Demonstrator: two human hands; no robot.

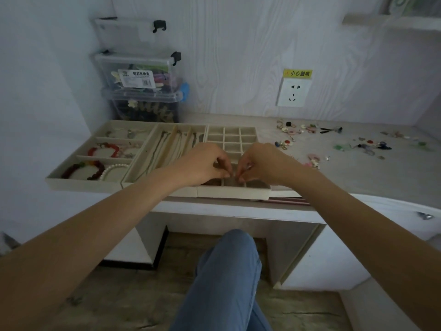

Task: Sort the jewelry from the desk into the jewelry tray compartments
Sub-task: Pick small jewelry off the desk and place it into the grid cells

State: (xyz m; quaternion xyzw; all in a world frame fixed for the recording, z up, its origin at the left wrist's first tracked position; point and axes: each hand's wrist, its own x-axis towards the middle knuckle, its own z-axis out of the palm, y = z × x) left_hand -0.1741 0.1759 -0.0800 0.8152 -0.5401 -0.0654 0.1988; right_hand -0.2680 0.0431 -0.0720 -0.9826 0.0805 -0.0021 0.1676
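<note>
Over the cream grid tray with small square compartments, both hands meet at its near row: left hand and right hand, fingers pinched together on something tiny, can't tell what. Looks roughly halfway to me. Left of the grid tray, the cream bracelet tray already holds red bead bracelets and a white pearl strand, and the long-slot necklace tray has thin chains. Right of the grid tray, loose colourful earrings and charms still litter the grey worktop, small and fiddly.
</note>
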